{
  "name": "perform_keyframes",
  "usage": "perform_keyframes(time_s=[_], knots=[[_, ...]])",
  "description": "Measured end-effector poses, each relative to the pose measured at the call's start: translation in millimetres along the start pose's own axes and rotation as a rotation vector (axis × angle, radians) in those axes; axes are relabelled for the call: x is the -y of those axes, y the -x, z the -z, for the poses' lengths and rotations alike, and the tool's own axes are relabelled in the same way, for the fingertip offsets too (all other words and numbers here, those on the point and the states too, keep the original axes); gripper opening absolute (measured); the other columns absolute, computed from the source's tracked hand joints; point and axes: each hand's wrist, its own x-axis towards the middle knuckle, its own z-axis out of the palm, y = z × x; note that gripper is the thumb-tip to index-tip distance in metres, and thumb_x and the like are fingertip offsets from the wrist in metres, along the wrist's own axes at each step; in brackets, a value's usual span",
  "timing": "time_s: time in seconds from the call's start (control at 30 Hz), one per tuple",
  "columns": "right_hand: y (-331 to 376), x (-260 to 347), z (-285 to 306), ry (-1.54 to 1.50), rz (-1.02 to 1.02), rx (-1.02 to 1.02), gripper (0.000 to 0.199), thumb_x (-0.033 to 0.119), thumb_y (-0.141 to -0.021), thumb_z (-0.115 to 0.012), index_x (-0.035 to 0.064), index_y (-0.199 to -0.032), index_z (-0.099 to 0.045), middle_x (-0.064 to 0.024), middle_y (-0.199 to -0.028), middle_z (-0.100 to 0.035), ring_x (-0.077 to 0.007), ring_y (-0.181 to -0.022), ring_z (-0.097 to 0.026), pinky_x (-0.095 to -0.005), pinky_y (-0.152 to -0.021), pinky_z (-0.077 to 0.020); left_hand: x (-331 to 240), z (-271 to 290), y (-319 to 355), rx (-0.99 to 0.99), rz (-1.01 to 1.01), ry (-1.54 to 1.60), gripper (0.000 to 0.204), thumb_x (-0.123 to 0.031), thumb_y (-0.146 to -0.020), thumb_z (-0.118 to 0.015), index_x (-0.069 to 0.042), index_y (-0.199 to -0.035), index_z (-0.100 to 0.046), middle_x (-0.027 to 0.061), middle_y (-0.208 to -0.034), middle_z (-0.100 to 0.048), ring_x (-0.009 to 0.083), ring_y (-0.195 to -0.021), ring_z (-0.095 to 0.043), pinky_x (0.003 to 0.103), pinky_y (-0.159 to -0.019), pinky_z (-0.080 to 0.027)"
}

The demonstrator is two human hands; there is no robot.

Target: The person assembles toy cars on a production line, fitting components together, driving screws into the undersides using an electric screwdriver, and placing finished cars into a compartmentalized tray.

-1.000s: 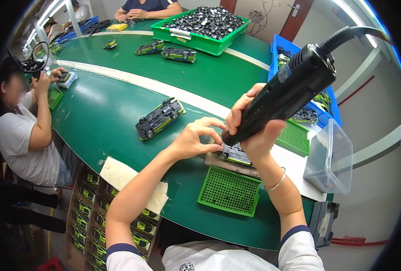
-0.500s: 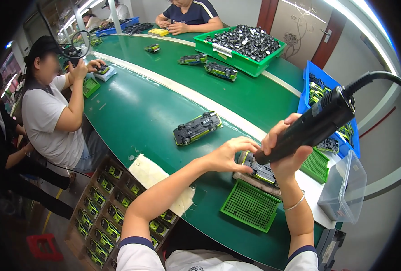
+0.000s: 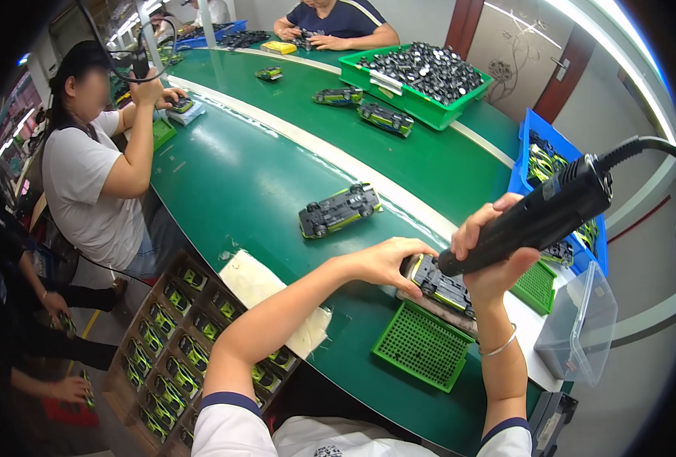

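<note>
My right hand (image 3: 490, 247) grips a thick black electric screwdriver (image 3: 547, 217), tilted with its cable end up to the right. Its lower end comes down to the black underside of an upturned toy car (image 3: 448, 289) with yellow-green edges. My left hand (image 3: 391, 263) holds the far-left end of this car between thumb and fingers. The car lies on a pinkish-brown pad (image 3: 438, 308). The screwdriver's tip is hidden, so contact with a screw cannot be seen. Just in front is a green mesh basket (image 3: 421, 346) with small dark bits inside.
Another upturned toy car (image 3: 341, 211) lies left on the green table. Beyond stands a green crate (image 3: 399, 97) of black parts; right are a blue bin (image 3: 519, 145) and a clear plastic box (image 3: 578, 327). A divided carton (image 3: 143, 305) of cars sits lower left. Co-workers sit left and across.
The view has shifted slightly; my hands keep hold of the car and screwdriver. At left, the co-worker's raised hand has moved, and another person's hands with toy cars now show at lower left.
</note>
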Motion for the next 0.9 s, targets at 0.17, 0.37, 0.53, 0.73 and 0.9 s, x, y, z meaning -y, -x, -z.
perform_keyframes(time_s=[0.17,0.37,0.53,0.73,0.9], knots=[[-6.7,-1.8,0.2,0.011,0.009,0.013,0.078,0.076,-0.065,-0.043,0.0068,-0.099,-0.03,-0.005,-0.058,-0.041,-0.0133,-0.044,-0.042,-0.0258,-0.044,-0.0389,5.2,4.6,-4.6,-0.023,0.001,0.059,0.068,-0.03,-0.056,-0.079,0.0,-0.111,-0.05,0.0138,-0.102,-0.055,0.0241,-0.098,-0.052,0.032,-0.086,-0.04],[-6.9,-7.4,1.5,0.065,-0.01,0.052,0.081,0.077,-0.065,-0.041,0.0042,-0.099,-0.031,-0.0065,-0.06,-0.044,-0.0136,-0.047,-0.044,-0.0248,-0.045,-0.0387,2.0,5.9,-3.5,0.001,0.085,0.012,0.073,-0.03,-0.057,-0.078,0.002,-0.114,-0.047,0.015,-0.111,-0.052,0.0265,-0.107,-0.047,0.033,-0.093,-0.036],[-4.1,-11.5,0.6,0.093,-0.012,0.068,0.082,0.075,-0.065,-0.046,0.0028,-0.1,-0.03,-0.0064,-0.061,-0.044,-0.0134,-0.048,-0.045,-0.024,-0.045,-0.0391,1.6,3.0,0.7,-0.005,0.128,-0.008,0.076,-0.031,-0.057,-0.077,0.002,-0.117,-0.045,0.0149,-0.114,-0.05,0.0272,-0.11,-0.044,0.034,-0.095,-0.034],[-3.8,-20.2,-5.2,0.15,-0.026,0.02,0.081,0.072,-0.067,-0.047,-0.0032,-0.096,-0.036,-0.0076,-0.057,-0.047,-0.0133,-0.044,-0.046,-0.0224,-0.04,-0.0376,-8.7,6.4,-0.8,0.02,0.118,0.015,0.067,-0.028,-0.058,-0.076,-0.003,-0.114,-0.048,0.0125,-0.113,-0.05,0.0281,-0.107,-0.045,0.035,-0.093,-0.035],[-8.8,-25.6,-5.9,0.157,-0.018,0.047,0.078,0.069,-0.073,-0.041,-0.0062,-0.093,-0.038,-0.0077,-0.054,-0.047,-0.0119,-0.041,-0.045,-0.021,-0.039,-0.0357,-9.1,7.0,-0.4,-0.01,0.107,0.052,0.062,-0.026,-0.059,-0.075,-0.006,-0.111,-0.049,0.0101,-0.111,-0.052,0.0276,-0.105,-0.045,0.036,-0.094,-0.033]])
